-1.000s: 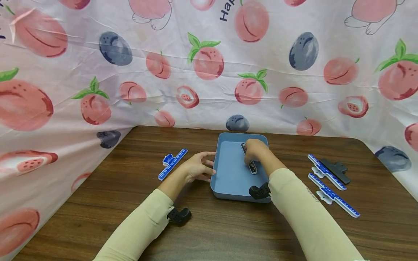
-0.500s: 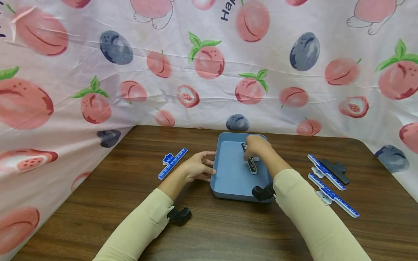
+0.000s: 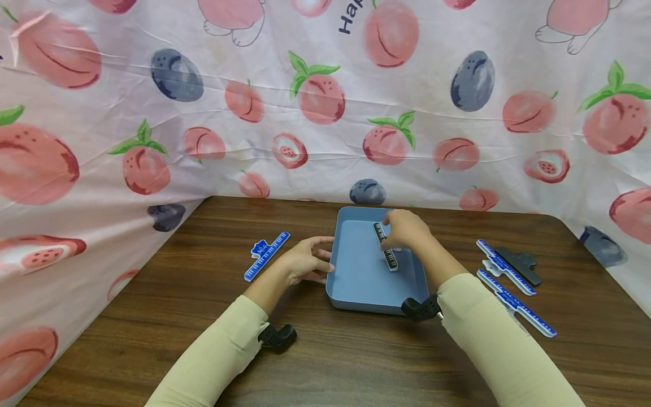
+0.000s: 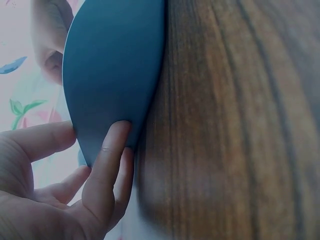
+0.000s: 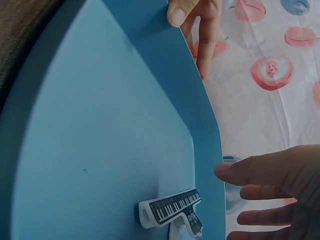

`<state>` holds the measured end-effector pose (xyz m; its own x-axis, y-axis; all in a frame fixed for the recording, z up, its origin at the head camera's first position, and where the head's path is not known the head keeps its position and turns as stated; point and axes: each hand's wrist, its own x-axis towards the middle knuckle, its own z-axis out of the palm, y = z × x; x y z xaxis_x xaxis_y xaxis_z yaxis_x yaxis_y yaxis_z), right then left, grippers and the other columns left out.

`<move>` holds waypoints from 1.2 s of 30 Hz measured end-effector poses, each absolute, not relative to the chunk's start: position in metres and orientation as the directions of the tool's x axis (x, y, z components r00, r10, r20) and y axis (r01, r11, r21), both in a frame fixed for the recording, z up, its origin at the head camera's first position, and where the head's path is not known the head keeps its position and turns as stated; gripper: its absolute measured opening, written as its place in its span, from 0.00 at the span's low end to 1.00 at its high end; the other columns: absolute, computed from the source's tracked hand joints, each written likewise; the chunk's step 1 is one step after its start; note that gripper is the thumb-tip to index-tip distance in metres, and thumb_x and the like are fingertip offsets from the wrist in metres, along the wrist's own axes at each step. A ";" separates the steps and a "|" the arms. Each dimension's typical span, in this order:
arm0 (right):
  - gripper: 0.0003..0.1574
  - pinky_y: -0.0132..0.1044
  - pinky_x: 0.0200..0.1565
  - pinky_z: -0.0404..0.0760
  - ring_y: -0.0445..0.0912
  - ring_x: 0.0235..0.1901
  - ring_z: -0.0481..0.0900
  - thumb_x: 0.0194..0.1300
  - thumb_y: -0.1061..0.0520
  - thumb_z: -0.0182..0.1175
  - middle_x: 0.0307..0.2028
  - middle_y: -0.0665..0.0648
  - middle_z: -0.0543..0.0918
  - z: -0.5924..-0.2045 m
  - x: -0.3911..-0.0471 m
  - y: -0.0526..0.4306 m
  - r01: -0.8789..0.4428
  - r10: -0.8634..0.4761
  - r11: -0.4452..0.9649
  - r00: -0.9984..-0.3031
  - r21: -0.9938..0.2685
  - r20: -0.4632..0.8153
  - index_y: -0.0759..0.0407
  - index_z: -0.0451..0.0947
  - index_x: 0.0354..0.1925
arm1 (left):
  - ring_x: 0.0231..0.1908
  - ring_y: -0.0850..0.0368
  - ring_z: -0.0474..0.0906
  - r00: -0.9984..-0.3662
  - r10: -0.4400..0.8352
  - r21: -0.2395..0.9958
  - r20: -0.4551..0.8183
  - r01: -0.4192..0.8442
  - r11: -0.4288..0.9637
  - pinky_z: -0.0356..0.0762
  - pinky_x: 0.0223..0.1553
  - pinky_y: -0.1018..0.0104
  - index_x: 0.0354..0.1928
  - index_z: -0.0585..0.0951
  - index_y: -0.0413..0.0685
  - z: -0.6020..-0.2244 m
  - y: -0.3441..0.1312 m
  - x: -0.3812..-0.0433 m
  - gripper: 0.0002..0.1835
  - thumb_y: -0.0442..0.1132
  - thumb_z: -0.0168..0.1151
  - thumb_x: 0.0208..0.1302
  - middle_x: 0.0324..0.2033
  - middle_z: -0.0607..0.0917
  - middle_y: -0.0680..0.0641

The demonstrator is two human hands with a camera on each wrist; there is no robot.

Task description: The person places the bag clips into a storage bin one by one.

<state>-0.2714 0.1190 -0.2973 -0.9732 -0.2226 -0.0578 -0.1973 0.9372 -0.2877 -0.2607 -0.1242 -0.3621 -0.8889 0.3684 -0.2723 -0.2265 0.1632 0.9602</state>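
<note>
A long black-and-white clip with a piano-key pattern (image 3: 390, 260) lies inside the blue tray (image 3: 356, 282), toward its right side. My right hand (image 3: 407, 230) is just over the clip in the head view, its fingers spread and apart from it in the right wrist view, where the clip's handle (image 5: 192, 220) also shows. At the tray's left side, my left hand (image 3: 308, 261) holds the wall at the rim. In the left wrist view its fingers (image 4: 107, 165) press against the outer wall, and the thumb (image 5: 176, 16) overlaps the rim in the right wrist view.
A blue piano-key clip (image 3: 267, 256) lies on the wooden table (image 3: 325, 362) left of the tray. Right of the tray are two more blue clips, the farther one (image 3: 508, 270) beside a black clip (image 3: 521, 264). A fruit-print cloth (image 3: 325, 147) hangs behind the table.
My right hand has let go of the piano-key clip, spread its fingers and shifted slightly right. The clip lies still in the tray, and the left hand has kept its place.
</note>
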 end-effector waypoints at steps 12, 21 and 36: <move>0.31 0.57 0.54 0.75 0.62 0.55 0.74 0.54 0.53 0.71 0.54 0.68 0.78 -0.301 -0.256 0.133 -0.297 -0.284 0.912 -0.955 -0.282 0.089 0.66 0.79 0.54 | 0.38 0.48 0.81 -0.886 0.380 0.961 -0.266 -0.214 0.176 0.85 0.34 0.53 0.73 0.62 0.46 -0.361 -0.124 -0.259 0.42 0.17 0.62 0.56 0.55 0.75 0.32; 0.31 0.57 0.52 0.75 0.61 0.54 0.75 0.53 0.53 0.72 0.54 0.67 0.78 -0.299 -0.237 0.141 -0.328 -0.291 0.903 -0.942 -0.277 0.165 0.64 0.79 0.53 | 0.37 0.47 0.81 -0.886 0.377 0.960 -0.269 -0.214 0.183 0.85 0.34 0.53 0.73 0.62 0.46 -0.361 -0.124 -0.259 0.42 0.18 0.62 0.56 0.55 0.74 0.32; 0.28 0.55 0.43 0.80 0.58 0.44 0.79 0.54 0.49 0.72 0.47 0.64 0.80 -0.298 -0.212 0.153 -0.346 -0.269 0.899 -0.920 -0.268 0.287 0.62 0.82 0.49 | 0.36 0.48 0.81 -0.883 0.384 0.959 -0.270 -0.214 0.183 0.85 0.33 0.54 0.73 0.61 0.46 -0.360 -0.124 -0.259 0.43 0.18 0.62 0.56 0.55 0.74 0.32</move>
<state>-0.2116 0.1528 -0.2978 -0.9196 -0.2686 0.2868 -0.3462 0.8991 -0.2680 -0.2593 -0.1242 -0.3604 -0.8831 0.3835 -0.2703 -0.2141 0.1832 0.9595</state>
